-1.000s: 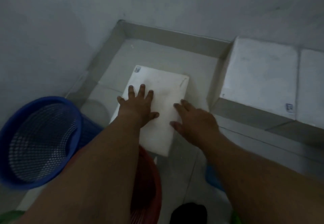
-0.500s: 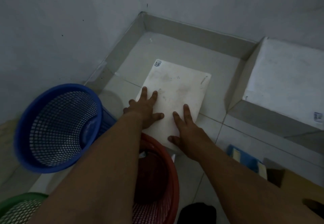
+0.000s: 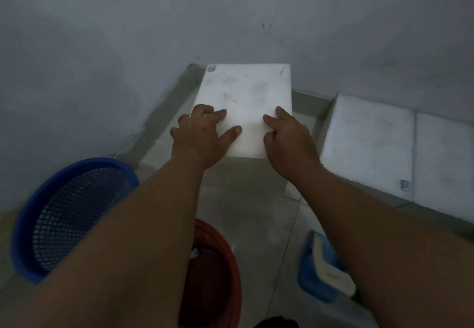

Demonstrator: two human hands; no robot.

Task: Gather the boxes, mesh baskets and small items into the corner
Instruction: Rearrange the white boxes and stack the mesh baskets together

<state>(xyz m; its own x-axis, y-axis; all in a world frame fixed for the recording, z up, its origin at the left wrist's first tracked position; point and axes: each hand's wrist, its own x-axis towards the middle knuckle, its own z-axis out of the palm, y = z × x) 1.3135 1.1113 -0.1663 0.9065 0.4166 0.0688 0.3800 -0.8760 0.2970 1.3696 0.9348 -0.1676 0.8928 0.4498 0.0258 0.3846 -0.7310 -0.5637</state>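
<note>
A white flat-topped box (image 3: 246,89) stands against the two walls in the corner. My left hand (image 3: 200,138) rests on the near left part of its top with bent fingers and the thumb spread out. On the near right part my right hand (image 3: 289,140) presses down, fingertips on the top by the right edge. Neither hand wraps round the box. A blue mesh basket (image 3: 23,225) stands at the lower left, partly behind my left forearm. A red mesh basket (image 3: 234,271) sits below it at the centre bottom.
Two white boxes (image 3: 366,143) (image 3: 443,161) stand side by side along the right wall. A small blue box (image 3: 310,279) with a pale item in it lies on the tiled floor under my right forearm. A dark object (image 3: 277,324) shows at the bottom edge.
The white box has slid away from me across the floor into the corner with both hands on it. My fingers went from flat to bent on its top.
</note>
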